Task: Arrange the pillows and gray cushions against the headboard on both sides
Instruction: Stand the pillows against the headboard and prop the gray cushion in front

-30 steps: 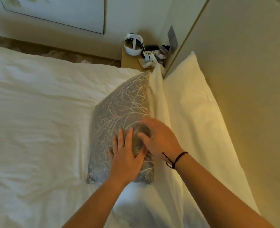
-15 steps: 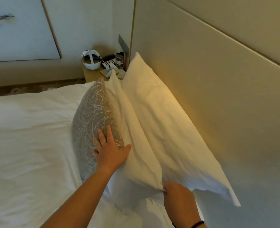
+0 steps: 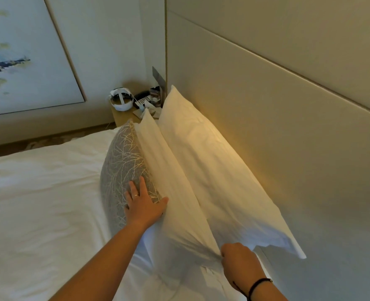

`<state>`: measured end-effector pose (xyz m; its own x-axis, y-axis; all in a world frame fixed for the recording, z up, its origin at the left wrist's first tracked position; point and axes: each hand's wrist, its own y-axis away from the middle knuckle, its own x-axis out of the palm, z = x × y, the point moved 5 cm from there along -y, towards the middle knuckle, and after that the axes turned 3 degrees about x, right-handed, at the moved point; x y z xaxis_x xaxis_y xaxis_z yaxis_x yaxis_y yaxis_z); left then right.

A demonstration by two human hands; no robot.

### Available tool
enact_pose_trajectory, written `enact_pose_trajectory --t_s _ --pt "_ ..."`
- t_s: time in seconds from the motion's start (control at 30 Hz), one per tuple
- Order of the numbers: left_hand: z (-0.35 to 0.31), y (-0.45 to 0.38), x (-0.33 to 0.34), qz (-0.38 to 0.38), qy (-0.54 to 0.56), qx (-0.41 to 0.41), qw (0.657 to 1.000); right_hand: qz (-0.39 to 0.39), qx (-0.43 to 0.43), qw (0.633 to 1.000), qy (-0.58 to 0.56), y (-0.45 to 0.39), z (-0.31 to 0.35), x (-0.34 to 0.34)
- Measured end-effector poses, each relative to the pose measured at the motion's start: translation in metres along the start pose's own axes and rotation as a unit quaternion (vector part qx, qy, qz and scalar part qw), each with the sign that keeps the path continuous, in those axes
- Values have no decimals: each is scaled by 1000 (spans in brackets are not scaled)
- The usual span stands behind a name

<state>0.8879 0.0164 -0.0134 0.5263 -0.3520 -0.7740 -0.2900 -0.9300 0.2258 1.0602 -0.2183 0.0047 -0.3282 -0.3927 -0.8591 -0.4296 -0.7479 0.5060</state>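
A gray cushion [image 3: 123,170] with a pale branch pattern stands on edge on the white bed [image 3: 38,203]. It leans on a front white pillow [image 3: 169,183]. Behind that, a back white pillow [image 3: 219,177] rests against the beige padded headboard [image 3: 277,105]. My left hand [image 3: 142,203] lies flat on the cushion's face, fingers spread, thumb touching the front pillow. My right hand [image 3: 238,263] pinches the near corner of the front pillow's case. The pillows' lower parts are hidden behind each other.
A wooden nightstand [image 3: 121,116] at the far end carries a white headset [image 3: 121,102], a remote and small items. A framed painting [image 3: 16,51] hangs on the left wall. Open bedding stretches to the left.
My right hand left the cushion a second ago, dropped to the front pillow's near corner and now grips it. My view swung right toward the headboard. The left hand stays on the cushion.
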Motion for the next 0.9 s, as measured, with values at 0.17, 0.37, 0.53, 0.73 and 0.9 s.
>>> enact_pose_trajectory --t_s 0.17,0.37,0.53,0.73,0.9 --pt "-7 5 -6 -35 -21 24 999 0 -10 996 -85 -4 -8 -19" --pt "-21 7 -16 -59 -60 35 996 -65 -47 974 -211 -30 10 -33" --pt "-37 10 -10 -43 -112 76 990 -123 -87 959 -240 -37 14 -52" --pt "-78 27 22 10 -151 169 974 -345 -10 920 -184 -18 -89 -94" --pt "-127 35 51 66 -170 216 959 -272 86 928 -240 -26 -151 -77"
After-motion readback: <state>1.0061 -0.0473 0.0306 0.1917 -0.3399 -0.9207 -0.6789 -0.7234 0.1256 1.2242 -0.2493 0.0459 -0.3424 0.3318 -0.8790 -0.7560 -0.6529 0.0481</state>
